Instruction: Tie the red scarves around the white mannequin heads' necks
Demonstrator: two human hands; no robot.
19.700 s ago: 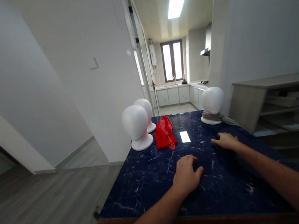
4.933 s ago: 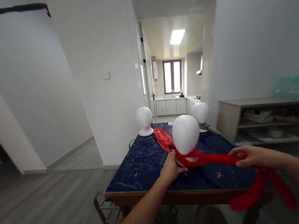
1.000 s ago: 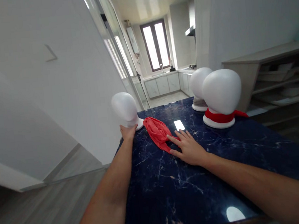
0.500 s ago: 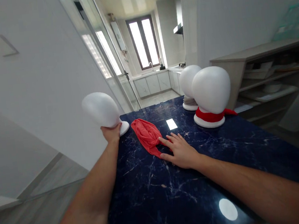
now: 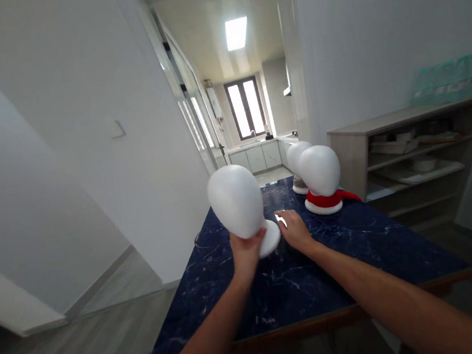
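- The left hand (image 5: 244,250) is wrapped around the narrow neck of a white head form (image 5: 236,202), with the fingers curled just under the rounded dome.
- The head form is smooth, matte and egg-shaped, with no face; it narrows to a neck and flares into a flat round base (image 5: 271,239).
- It tilts to the left, held above the near middle of the surface (image 5: 355,254), with its base low at the right side of the hand.
- The right hand (image 5: 293,228) lies palm down just to the right of that base, fingers loosely spread and gripping nothing; whether it rests flat on the surface cannot be told.
- The surface is a dark blue slab with thin white veins like marble, glossy, with a brown wooden edge along the near side.
- Farther back on the right stands a second head form (image 5: 320,171), upright, of the same smooth white shape.
- A red scarf (image 5: 327,198) of soft cloth is wound about its neck, one end trailing off to the right.
- Behind it, partly hidden, is a third head form (image 5: 297,154).
- At the right, against the wall, an open shelf (image 5: 400,118) of pale wood holds flat items too blurred to tell.
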